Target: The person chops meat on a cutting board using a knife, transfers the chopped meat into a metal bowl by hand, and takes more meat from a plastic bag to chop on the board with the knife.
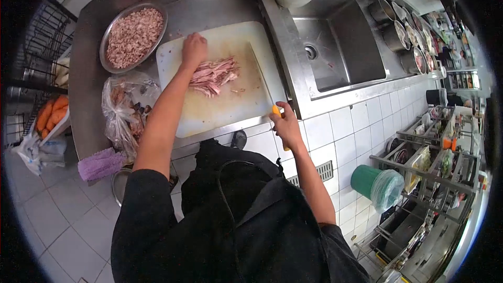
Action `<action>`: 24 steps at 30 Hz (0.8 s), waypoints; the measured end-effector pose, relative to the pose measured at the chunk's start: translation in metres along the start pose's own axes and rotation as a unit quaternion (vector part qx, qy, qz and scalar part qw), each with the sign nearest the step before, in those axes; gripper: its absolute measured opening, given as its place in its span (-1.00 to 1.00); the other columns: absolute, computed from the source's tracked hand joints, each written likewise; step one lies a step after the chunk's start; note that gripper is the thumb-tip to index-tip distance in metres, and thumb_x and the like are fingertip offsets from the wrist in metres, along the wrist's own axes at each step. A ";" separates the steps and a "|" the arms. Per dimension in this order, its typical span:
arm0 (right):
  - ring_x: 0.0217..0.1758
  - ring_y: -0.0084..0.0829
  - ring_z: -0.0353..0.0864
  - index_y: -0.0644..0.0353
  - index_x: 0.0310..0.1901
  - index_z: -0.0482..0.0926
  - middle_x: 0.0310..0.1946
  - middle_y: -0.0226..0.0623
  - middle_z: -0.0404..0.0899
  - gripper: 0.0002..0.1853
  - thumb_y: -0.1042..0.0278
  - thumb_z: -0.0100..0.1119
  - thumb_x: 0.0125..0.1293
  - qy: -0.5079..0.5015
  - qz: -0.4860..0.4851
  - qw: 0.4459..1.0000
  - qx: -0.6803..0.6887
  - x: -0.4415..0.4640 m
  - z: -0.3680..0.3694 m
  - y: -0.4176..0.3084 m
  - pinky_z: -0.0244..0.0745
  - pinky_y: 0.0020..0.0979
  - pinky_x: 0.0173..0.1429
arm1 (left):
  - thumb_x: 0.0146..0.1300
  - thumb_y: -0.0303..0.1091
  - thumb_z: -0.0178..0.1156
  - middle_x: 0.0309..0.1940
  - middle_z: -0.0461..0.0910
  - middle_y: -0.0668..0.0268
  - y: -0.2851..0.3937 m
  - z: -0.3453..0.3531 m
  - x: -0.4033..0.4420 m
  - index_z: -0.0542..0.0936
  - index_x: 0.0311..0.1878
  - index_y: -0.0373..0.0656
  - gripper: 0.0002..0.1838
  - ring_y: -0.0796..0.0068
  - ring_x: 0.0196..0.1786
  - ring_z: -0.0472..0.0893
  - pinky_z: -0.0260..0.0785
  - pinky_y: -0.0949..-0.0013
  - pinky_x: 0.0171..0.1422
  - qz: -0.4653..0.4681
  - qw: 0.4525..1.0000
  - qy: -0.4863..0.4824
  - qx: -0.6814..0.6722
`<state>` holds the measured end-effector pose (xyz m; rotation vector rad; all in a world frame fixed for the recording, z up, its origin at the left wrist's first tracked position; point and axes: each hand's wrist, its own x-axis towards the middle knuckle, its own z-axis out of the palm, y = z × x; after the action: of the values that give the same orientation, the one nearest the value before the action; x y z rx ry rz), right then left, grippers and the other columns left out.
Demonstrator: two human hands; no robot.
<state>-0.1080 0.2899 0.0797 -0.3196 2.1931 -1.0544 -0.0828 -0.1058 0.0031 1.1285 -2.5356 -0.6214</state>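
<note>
Pink meat strips [215,76] lie sliced on a white plastic board [209,118], the right hand [288,126] gripping a long yellow-handled knife [276,110], the left [194,48] curled far-left, contents unclear; slicing calls for tucked fingers.

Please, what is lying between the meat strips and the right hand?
The knife blade, part of the board and a few scraps, as the head view shows.

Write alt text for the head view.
A person's right hand holds a yellow-handled knife over a white cutting board, the left hand beside meat strips. A metal tray of chopped meat sits upper left, a sink upper right.
</note>
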 end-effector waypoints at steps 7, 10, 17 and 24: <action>-0.14 0.31 0.65 0.20 0.41 0.21 -0.28 0.31 0.65 -0.43 0.33 0.03 0.40 0.000 -0.130 0.973 -0.192 -0.022 -0.006 -0.014 0.53 0.13 0.02 | 0.39 -0.25 0.06 -0.08 0.60 -0.05 0.034 0.011 -0.074 0.63 -0.10 -0.31 -0.69 -0.09 0.07 0.56 0.39 -0.01 0.25 0.221 0.967 -0.105 -0.073; -0.19 0.31 0.66 0.21 0.40 0.21 -0.33 0.30 0.65 -0.43 0.36 0.04 0.37 -0.016 -0.126 0.969 -0.212 -0.024 -0.005 -0.016 0.54 0.15 0.01 | 0.38 -0.16 0.12 -0.01 0.58 -0.05 0.041 -0.003 -0.087 0.62 -0.04 -0.33 -0.63 -0.07 0.12 0.54 0.37 0.03 0.29 0.228 0.961 -0.127 -0.088; -0.23 0.29 0.67 0.28 0.38 0.20 -0.37 0.27 0.66 -0.42 0.35 0.05 0.37 -0.004 -0.156 0.959 -0.235 -0.020 -0.005 -0.010 0.54 0.15 0.01 | 0.06 0.19 0.44 0.37 0.39 0.04 0.052 -0.036 -0.113 0.36 0.43 -0.31 0.01 0.02 0.45 0.35 -0.02 -0.11 0.64 0.304 0.940 -0.118 0.101; -0.23 0.28 0.67 0.32 0.39 0.18 -0.37 0.27 0.66 -0.44 0.29 0.02 0.45 -0.010 -0.145 0.958 -0.246 -0.020 -0.004 -0.014 0.54 0.15 0.01 | -0.09 0.22 0.51 0.28 0.43 0.04 0.040 -0.028 -0.103 0.46 0.33 -0.27 0.00 -0.01 0.41 0.37 -0.04 -0.20 0.62 0.267 0.949 -0.154 0.061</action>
<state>-0.0970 0.2934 0.1016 -0.8924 2.4177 -0.6225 -0.0287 -0.0113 0.0376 0.3474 -2.9994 -0.5282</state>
